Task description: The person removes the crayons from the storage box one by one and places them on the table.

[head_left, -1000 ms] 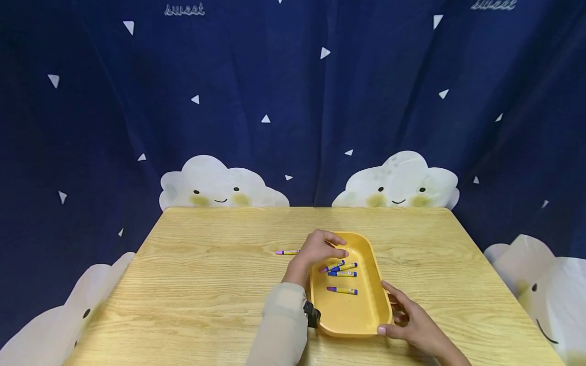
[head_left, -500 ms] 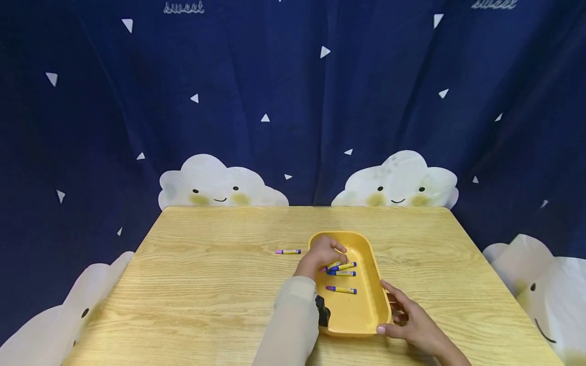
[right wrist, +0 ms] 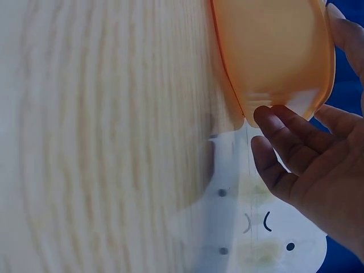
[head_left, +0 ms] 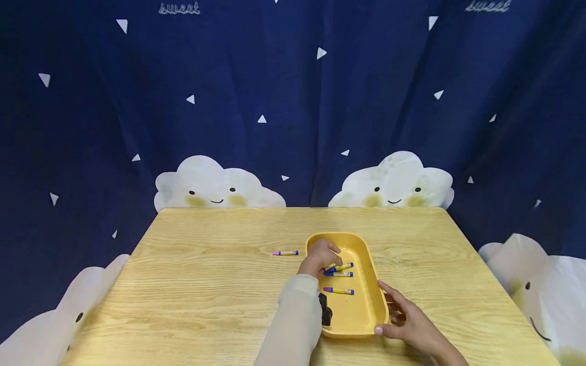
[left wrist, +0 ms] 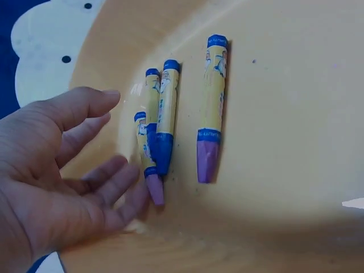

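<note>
A yellow plastic tray (head_left: 354,317) stands on the table with several crayons inside. My left hand (head_left: 318,258) reaches over the tray's left side, its fingers loosely bent beside the crayons. In the left wrist view, its lower fingertips are right at a pink-tipped crayon (left wrist: 154,190), and nothing is pinched. Against that crayon lie a blue crayon (left wrist: 168,102) and another one partly hidden beneath it (left wrist: 152,88). A purple crayon (left wrist: 212,96) lies apart. My right hand (head_left: 412,325) holds the tray's near right corner, thumb at the front and forefinger along the side rim.
Outside the tray, a pink-tipped crayon (head_left: 286,252) lies on the wooden table (head_left: 206,290) to the left. Behind the table hangs a dark blue curtain (head_left: 229,137) with printed clouds. A black wrist camera (head_left: 325,310) overlaps the tray's left rim.
My left hand has come down from above the tray's far left part to the crayons inside. The right hand keeps its place on the tray, and the head view has shifted slightly.
</note>
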`<state>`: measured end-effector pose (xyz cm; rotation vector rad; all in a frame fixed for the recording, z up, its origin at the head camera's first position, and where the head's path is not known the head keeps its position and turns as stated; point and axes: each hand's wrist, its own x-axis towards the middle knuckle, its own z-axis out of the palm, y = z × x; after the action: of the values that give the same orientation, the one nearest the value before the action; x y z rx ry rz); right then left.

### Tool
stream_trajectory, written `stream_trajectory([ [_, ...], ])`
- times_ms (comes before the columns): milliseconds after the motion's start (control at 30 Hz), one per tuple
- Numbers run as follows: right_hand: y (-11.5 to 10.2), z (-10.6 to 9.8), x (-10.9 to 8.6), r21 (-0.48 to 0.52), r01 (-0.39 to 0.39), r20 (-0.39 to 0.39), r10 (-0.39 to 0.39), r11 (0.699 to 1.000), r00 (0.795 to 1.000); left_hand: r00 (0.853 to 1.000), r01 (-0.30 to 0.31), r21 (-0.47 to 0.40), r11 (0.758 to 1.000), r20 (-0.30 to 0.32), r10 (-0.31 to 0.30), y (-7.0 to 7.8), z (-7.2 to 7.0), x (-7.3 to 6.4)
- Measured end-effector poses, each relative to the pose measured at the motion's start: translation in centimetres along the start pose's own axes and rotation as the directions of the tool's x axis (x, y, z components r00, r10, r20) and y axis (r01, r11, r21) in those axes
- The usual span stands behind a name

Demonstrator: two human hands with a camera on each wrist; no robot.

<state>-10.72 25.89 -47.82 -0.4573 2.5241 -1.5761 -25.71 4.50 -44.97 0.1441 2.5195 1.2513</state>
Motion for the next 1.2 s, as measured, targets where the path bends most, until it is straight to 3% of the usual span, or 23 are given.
stream_trajectory([
  [167,-0.1,0.0,0.0,0.010,0.000,0.001,0.000,1.000,1.000,0.995,0.092,0.022,0.996,-0.029,-0.091,0.6,0.0,0.0],
  [367,-0.1,0.0,0.1,-0.003,0.013,-0.003,-0.013,1.000,1.000,0.983,0.185,0.053,0.981,0.002,-0.185,1.5,-0.5,-0.3],
  [600,0.1,0.1,0.1,0.003,0.022,-0.005,-0.022,1.000,1.000,0.990,0.137,0.153,0.979,0.008,-0.140,1.5,-0.4,-0.1],
  [733,0.2,0.1,0.0,0.029,0.040,0.006,-0.040,0.999,0.999,0.996,0.088,0.240,0.967,-0.026,-0.084,1.2,-0.2,0.0],
  [833,0.3,0.1,0.1,0.042,0.052,0.010,-0.052,0.998,0.999,0.995,0.078,0.241,0.967,-0.083,-0.060,1.0,0.1,0.0],
  [933,0.3,0.1,0.1,0.050,0.054,0.009,-0.055,0.997,0.998,0.983,0.093,0.238,0.967,-0.179,-0.050,0.7,0.8,0.1],
  [1067,0.3,0.1,0.1,0.067,0.056,0.010,-0.057,0.996,0.998,0.944,0.131,0.246,0.960,-0.328,-0.045,0.4,2.0,0.4],
  [1133,0.3,0.1,0.1,0.080,0.042,0.013,-0.043,0.996,0.999,0.922,0.139,0.234,0.962,-0.384,-0.039,0.1,2.7,0.6],
  [1200,0.3,0.1,0.1,0.093,0.021,0.017,-0.023,0.995,1.000,0.910,0.140,0.227,0.964,-0.413,-0.034,0.0,3.1,0.7],
])
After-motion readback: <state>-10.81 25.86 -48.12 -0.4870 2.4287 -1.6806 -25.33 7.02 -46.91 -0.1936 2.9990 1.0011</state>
